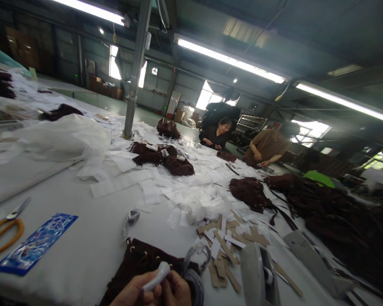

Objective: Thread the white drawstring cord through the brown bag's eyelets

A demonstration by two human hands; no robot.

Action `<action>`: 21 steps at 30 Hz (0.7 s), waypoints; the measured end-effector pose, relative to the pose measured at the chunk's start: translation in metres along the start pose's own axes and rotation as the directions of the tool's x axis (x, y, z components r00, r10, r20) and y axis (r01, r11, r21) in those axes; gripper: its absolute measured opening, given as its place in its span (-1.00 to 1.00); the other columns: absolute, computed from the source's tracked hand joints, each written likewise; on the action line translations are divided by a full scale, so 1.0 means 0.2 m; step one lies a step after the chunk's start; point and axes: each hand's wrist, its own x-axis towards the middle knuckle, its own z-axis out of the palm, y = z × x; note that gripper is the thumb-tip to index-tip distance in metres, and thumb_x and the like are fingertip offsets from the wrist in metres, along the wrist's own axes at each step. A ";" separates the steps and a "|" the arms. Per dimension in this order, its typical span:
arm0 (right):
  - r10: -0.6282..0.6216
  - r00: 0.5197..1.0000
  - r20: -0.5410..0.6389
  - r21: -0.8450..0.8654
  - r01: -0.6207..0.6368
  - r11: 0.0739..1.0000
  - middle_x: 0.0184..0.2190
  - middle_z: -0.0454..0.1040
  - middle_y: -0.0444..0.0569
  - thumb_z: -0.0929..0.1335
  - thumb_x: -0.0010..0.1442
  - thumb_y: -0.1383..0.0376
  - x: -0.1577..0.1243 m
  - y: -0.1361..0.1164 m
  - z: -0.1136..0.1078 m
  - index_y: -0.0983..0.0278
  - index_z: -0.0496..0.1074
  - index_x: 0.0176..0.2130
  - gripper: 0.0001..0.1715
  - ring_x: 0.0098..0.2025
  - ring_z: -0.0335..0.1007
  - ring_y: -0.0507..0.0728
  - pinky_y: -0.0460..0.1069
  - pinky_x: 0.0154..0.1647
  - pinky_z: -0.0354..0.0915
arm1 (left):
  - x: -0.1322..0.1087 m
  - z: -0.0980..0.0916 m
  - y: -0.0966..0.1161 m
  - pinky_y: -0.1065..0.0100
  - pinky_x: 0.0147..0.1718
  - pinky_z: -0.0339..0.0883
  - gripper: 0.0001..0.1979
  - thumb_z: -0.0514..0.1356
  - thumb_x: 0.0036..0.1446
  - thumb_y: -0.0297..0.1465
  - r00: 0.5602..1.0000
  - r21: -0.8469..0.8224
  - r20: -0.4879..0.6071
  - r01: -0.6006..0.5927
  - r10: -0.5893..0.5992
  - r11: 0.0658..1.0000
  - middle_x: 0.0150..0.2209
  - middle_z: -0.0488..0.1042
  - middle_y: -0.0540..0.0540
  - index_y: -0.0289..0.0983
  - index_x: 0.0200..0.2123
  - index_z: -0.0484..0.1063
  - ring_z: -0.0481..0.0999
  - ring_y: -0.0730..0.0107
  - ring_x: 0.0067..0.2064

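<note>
White strip (157, 275) is pinched between left hand (131, 293) and right hand (176, 291), knuckles touching, over brown bag (137, 260).

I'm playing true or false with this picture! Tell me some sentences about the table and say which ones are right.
1. The orange-handled scissors lie on the table, far to the left. True.
2. The left hand and right hand hold the blue packet. False: the packet lies flat beside the scissors, and the hands grip a small white piece.
3. The bag under the hands is dark brown. True.
4. Only one other person is at the table. False: a person in black and a person in tan are at the far end.
</note>
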 end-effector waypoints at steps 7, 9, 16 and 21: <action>0.224 0.970 0.098 0.087 -0.232 0.969 -0.79 0.23 -0.16 0.28 -0.01 -0.12 0.03 -0.05 -0.05 0.31 0.37 -0.61 -0.45 -0.74 0.07 -0.03 -0.13 -0.72 0.01 | 0.05 -0.06 -0.08 0.48 -0.69 -0.14 -0.46 0.32 -0.19 0.08 0.960 0.471 0.005 -0.249 0.280 0.846 -0.65 0.33 0.03 -0.29 -0.48 0.31 0.06 0.64 -0.69; 0.246 0.964 0.098 0.079 -0.254 0.964 -0.81 0.21 -0.16 0.29 -0.01 -0.15 0.03 -0.07 -0.04 0.31 0.35 -0.65 -0.40 -0.74 0.08 -0.02 -0.12 -0.71 0.05 | 0.04 -0.06 -0.11 0.46 -0.66 -0.11 -0.43 0.25 -0.16 0.15 0.921 0.589 0.009 -0.321 0.391 0.742 -0.64 0.32 0.06 -0.24 -0.43 0.23 0.10 0.60 -0.68; 0.198 0.980 0.018 0.100 -0.198 0.975 -0.71 0.29 -0.12 0.40 -0.17 -0.24 0.04 -0.06 0.06 0.35 0.38 -0.64 -0.31 -0.60 0.20 0.02 -0.08 -0.57 0.15 | 0.00 -0.04 -0.06 0.43 -0.53 0.08 -0.50 0.13 0.02 0.12 0.733 0.847 0.129 -0.431 0.667 0.310 -0.61 0.28 0.08 -0.22 -0.38 0.22 0.26 0.46 -0.55; 0.191 0.981 0.033 0.316 -0.192 0.929 -0.72 0.26 -0.14 0.39 -0.24 -0.33 0.02 0.02 0.07 0.32 0.35 -0.58 -0.25 -0.65 0.16 -0.01 -0.08 -0.60 0.14 | -0.02 -0.03 -0.07 0.49 -0.62 0.01 -0.44 0.32 -0.16 0.07 0.887 0.606 0.064 -0.399 0.458 0.688 -0.60 0.32 0.08 -0.25 -0.33 0.26 0.22 0.54 -0.60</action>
